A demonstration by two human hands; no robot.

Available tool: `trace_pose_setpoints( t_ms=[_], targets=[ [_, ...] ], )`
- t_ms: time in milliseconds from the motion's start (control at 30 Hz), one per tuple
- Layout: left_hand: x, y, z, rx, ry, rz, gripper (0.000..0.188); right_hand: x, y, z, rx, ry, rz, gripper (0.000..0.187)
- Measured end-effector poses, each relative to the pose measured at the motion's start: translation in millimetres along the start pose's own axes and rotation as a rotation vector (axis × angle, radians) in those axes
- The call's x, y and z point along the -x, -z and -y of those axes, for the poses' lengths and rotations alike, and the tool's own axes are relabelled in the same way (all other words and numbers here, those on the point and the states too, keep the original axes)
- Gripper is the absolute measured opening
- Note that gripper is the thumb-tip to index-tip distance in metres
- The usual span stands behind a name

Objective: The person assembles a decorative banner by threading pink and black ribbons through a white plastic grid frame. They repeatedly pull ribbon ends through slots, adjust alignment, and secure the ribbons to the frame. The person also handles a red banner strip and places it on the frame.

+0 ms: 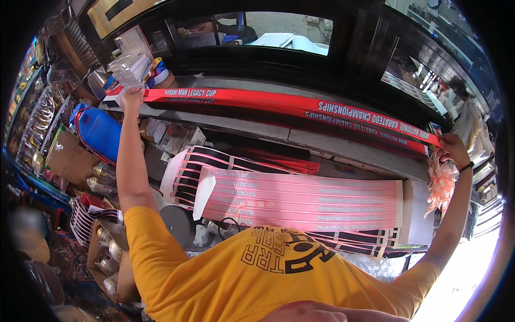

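Observation:
A long red ribbon with white lettering point(252, 96) is stretched across the scene between my two hands, over the grey ledge point(263, 127). At the far left my left hand point(132, 100) pinches one end, close to some white packets. My right hand point(455, 151), a dark band on its wrist, is closed on the ribbon's other end at the right. Crumpled pinkish-white strips point(441, 182) hang just under it; whether the hand grips them too, I cannot tell. Nearer my body lies a pink printed sheet with rows of lettering point(306, 199), over a black-striped sheet point(201, 161).
Wrapped white packets point(131, 70) stand at the ledge's left end. A blue plastic container point(99, 131) and cardboard boxes point(70, 155) crowd the left side. Behind the ledge runs a dark frame with glass panes point(354, 37). Clear plastic bags point(472, 126) hang at right.

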State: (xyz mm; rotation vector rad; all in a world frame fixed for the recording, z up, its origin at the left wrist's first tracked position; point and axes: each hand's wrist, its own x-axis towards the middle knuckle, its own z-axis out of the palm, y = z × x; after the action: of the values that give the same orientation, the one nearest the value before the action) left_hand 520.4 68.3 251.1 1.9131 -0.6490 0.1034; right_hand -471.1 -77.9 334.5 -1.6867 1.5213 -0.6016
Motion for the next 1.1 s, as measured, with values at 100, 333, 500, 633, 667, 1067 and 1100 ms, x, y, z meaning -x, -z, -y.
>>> trace_pose_setpoints(
  t_ms=[100,333,500,633,667,1067,1100],
  targets=[
    [-5,-7,9,0.056,-0.015,-0.014,0.025,-6,-3,-11,0.028,0.035,-0.044,0.026],
    [-22,-13,32,0.049,-0.033,-0.01,0.018,-21,-3,-28,0.147,0.129,-0.087,0.023],
    [-18,-7,29,0.084,0.046,-0.006,0.017,-24,-15,-31,0.021,0.222,-0.124,0.026],
    [-8,-2,13,-0.085,0.087,0.014,0.019,-16,-19,-26,-0.011,0.162,-0.129,0.022],
    [-6,-2,10,-0.117,0.078,0.004,0.019,-14,-20,-26,-0.022,0.175,-0.143,0.021],
    [-55,-13,74,-0.478,-0.342,0.044,0.029,-5,-29,-19,-0.053,0.191,-0.141,0.025],
    [-70,-16,91,-0.637,-0.548,0.075,0.034,-9,-36,-20,-0.042,0.314,-0.113,0.027]
  ],
)
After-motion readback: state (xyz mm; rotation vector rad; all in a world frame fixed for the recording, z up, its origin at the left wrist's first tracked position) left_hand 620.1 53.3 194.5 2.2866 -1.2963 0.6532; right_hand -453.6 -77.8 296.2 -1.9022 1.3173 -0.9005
